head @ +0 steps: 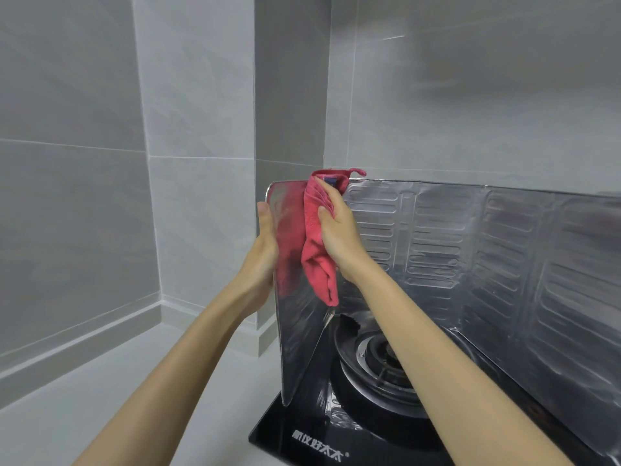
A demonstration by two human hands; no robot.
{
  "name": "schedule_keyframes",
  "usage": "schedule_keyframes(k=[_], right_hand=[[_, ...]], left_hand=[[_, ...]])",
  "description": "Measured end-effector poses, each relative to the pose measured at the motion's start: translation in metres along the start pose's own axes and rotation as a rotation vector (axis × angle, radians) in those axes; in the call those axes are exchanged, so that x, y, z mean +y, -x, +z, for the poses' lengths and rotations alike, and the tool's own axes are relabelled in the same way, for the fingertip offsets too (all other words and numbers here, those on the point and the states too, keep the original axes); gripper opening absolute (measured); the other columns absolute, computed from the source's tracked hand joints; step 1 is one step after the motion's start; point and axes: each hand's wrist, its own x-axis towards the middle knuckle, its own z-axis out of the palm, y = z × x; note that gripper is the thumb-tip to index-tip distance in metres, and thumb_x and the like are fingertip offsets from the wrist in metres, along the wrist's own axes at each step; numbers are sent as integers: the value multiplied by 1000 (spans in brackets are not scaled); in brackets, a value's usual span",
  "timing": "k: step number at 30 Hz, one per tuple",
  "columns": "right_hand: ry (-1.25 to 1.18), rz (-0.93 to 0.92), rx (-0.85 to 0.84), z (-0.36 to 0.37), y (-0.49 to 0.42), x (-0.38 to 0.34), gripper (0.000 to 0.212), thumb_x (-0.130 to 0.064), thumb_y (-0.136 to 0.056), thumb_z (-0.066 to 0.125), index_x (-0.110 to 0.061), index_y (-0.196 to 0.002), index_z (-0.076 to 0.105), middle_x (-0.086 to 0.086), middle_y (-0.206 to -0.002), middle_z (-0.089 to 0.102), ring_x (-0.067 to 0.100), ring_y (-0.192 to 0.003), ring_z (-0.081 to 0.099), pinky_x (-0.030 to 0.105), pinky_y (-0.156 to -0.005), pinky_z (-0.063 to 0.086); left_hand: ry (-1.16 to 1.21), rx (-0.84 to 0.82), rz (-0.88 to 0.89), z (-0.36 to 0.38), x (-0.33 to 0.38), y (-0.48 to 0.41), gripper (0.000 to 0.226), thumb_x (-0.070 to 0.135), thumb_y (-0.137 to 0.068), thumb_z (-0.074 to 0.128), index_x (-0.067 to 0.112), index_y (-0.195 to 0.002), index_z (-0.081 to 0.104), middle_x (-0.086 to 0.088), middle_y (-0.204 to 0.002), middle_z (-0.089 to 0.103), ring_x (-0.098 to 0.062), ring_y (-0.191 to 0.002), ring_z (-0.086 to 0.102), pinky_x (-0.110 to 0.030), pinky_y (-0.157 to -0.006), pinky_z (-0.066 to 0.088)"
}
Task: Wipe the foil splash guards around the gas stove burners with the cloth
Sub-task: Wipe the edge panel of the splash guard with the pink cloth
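A silver foil splash guard [470, 250] stands folded around the back and left of a gas burner [386, 361] on a black glass stove [302, 442]. My right hand [339, 230] grips a red cloth [317, 260] and holds it against the inner face of the guard's left panel [292, 331], near the top corner. The cloth hangs down below the hand. My left hand [263, 243] presses flat, fingers straight, against the outer side of that left panel. The panel mirrors the red cloth.
Grey tiled walls [201, 129] form a corner behind the stove. A pale countertop [134, 398] lies to the left of the stove. The guard's long back panel runs off to the right edge of view.
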Motion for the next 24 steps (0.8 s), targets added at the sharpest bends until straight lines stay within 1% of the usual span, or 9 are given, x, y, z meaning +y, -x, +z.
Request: schedule_keyframes(k=[2,6,9,12,14,15,17,20,24], right_hand=[[30,20,4,-1,-11,9,51,2,-96,31,-20,-142,41,2,-147,41,14,-137,37,32,-117,25],[43,72,46,-3,-31,24,52,4,-95,30,-18,-142,40,5,-147,42,19,-136,38,28,-114,27],[44,120,75,-6,-43,35,53,3,-96,29,-19,-142,40,5,-147,42,19,-135,39,23,-109,29],[39,160,112,-10,-55,41,54,5,-95,29,-19,-142,40,4,-146,43,19,-131,43,22,-104,33],[17,201,146,-13,-64,44,58,7,-91,27,-18,-141,42,6,-143,47,20,-118,51,25,-93,44],[-2,225,161,-14,-68,44,60,8,-89,25,-18,-140,43,8,-140,49,19,-106,54,20,-79,47],[-17,263,172,-17,-74,44,63,9,-86,22,-18,-139,44,11,-135,53,15,-83,54,12,-54,42],[11,269,170,-22,-80,43,61,8,-88,22,-19,-139,44,7,-133,54,8,-73,48,14,-52,38],[40,304,175,-22,-72,54,63,8,-88,22,-21,-139,43,0,-111,53,5,-59,41,10,-41,34]], left_hand=[[17,-4,-5,-2,1,0,75,69,-88,6,27,-120,59,-1,-126,62,-17,-122,54,-41,-112,35],[34,-18,16,-2,4,2,64,66,-89,5,38,-94,62,12,-101,67,-15,-118,57,-40,-111,36],[13,-49,33,-3,3,1,63,65,-90,4,40,-93,61,16,-98,67,-12,-115,58,-35,-109,37],[9,-65,35,-5,1,-1,63,65,-90,3,40,-93,61,18,-96,67,-4,-102,61,-29,-104,40],[1,-77,48,-5,-1,-3,64,64,-90,3,39,-93,62,19,-91,69,2,-93,63,-25,-98,45],[-8,-88,57,-5,-2,-4,64,62,-91,2,38,-92,62,21,-86,71,5,-88,65,-20,-92,48],[-20,-103,70,-5,-3,-4,64,60,-92,1,38,-90,61,22,-79,72,9,-79,66,-12,-80,51],[-23,-101,74,-6,-5,-6,63,63,-90,2,41,-91,61,23,-81,71,9,-81,65,-18,-85,48],[5,-98,58,-6,-5,-7,64,62,-91,1,38,-89,61,22,-77,72,9,-74,67,-17,-79,47]])
